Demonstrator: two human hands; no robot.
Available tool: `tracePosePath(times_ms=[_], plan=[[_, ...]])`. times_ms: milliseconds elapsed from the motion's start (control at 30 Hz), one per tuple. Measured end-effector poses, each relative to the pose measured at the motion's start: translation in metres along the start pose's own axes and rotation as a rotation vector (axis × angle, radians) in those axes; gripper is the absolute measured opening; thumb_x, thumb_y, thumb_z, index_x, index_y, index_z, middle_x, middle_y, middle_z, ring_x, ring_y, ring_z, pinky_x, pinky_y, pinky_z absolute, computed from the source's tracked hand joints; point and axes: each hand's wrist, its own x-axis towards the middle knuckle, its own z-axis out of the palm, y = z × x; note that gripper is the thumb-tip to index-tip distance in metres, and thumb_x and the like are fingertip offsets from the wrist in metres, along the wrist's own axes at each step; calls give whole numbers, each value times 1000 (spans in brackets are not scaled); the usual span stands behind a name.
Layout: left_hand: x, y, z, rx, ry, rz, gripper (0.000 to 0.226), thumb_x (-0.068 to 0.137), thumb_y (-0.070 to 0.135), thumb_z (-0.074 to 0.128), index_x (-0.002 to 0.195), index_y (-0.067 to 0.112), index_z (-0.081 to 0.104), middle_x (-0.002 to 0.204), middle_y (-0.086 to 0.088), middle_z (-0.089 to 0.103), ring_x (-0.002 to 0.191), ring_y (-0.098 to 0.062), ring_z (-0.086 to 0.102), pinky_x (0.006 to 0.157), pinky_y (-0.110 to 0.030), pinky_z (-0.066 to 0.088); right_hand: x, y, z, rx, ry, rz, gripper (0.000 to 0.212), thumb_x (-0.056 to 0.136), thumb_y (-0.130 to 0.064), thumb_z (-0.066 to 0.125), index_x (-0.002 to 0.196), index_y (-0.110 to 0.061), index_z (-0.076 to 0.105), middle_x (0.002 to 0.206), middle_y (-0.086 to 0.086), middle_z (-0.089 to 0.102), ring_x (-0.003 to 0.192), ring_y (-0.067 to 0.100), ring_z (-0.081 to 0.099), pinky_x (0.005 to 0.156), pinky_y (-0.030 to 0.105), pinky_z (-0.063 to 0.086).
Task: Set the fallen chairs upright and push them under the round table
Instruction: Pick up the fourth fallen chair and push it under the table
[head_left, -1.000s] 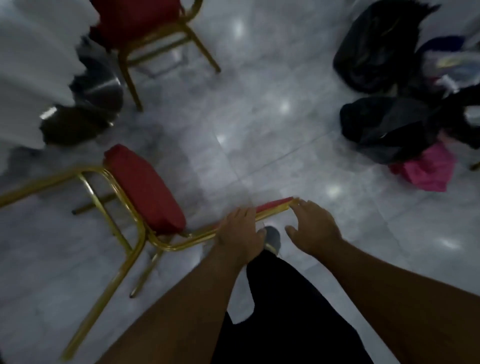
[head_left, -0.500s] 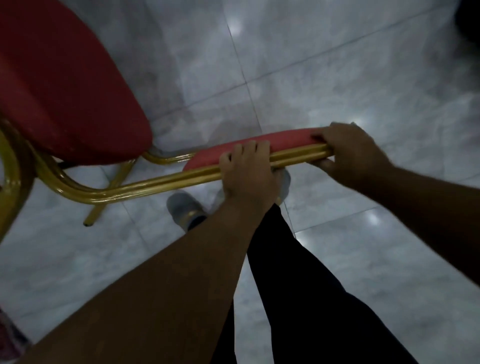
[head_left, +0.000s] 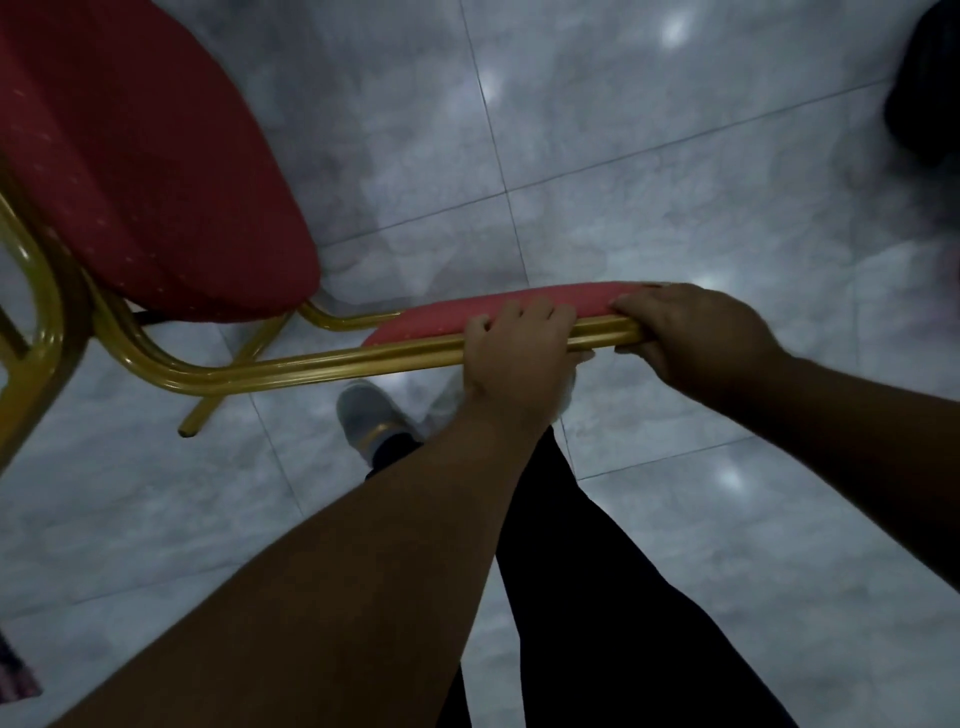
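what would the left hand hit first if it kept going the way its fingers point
Probably the chair's red backrest pad: the left hand fingers already curl over the gold frame onto it. Beyond lies bare floor.

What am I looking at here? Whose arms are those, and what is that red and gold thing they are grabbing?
A person wears a camera on their head, so you look down along their own arms. The left hand and right hand both grip the top of the backrest of a red padded chair with a gold metal frame. Its red seat cushion shows at the upper left. Below is a shiny grey tiled floor, the person's black trousers and one grey shoe.
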Motion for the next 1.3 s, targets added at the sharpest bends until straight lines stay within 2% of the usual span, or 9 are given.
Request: tracePosePath(times_ms=[100,267,333,433,533,667,800,1100,1300], plan=[[-27,-1,-35,-80,136,4,40,83,38,45,103,19,75,99,-2,75,89,-30,68,78,-42,46,-20,-33,-32,26,112,-57,45,78,-18,84,120,-13,69,110,14,75,91,39,71,74,45,57],[-86,-13,-119,-162,342,6,32,79,23,81,110,22,75,104,5,76,96,-21,69,84,-42,48,-60,-99,-91,161,281,-183,38,89,-26,77,125,-16,69,117,2,74,104,24,70,90,43,54],[-113,-18,-152,-212,403,0,31,78,20,84,108,19,76,104,5,76,97,-18,69,85,-44,50,-78,-117,-111,259,302,-179,38,88,-26,77,122,-14,68,116,0,72,105,19,66,96,36,49],[-151,-29,-190,-265,452,-8,25,83,23,80,106,15,76,104,2,76,98,-17,69,86,-45,51,-99,-143,-132,349,313,-114,42,82,-13,80,122,-12,66,111,4,70,100,23,64,92,28,45],[-185,-41,-223,-298,409,-49,29,86,34,72,109,15,74,106,2,75,102,-14,64,91,-42,50,-110,-181,-145,295,310,-211,41,83,-8,80,121,-12,66,108,6,71,97,23,63,85,38,51],[-234,-58,-269,-333,388,-74,31,87,32,74,113,15,71,109,2,72,104,-15,63,93,-40,51,-123,-242,-167,277,409,-327,30,91,-26,68,118,-14,69,109,3,72,98,22,64,87,37,50],[-279,-66,-313,-364,374,45,35,85,31,79,115,16,70,109,3,71,100,-13,63,89,-35,52,-137,-312,-180,107,490,-408,30,96,-34,65,116,-14,74,111,3,75,98,29,68,82,47,52],[-447,-166,-345,-309,693,92,34,90,30,75,116,9,71,107,0,73,101,-16,66,91,-28,52,-188,-529,-171,-57,534,-572,31,95,-41,67,116,-19,74,106,-2,75,91,27,68,69,48,48],[-556,-247,-371,-413,672,-11,35,91,33,68,120,13,66,111,2,70,103,-14,65,89,-35,55,-203,-645,-139,-75,481,-628,40,94,-48,65,127,-26,69,114,-6,73,99,22,67,71,46,50]])
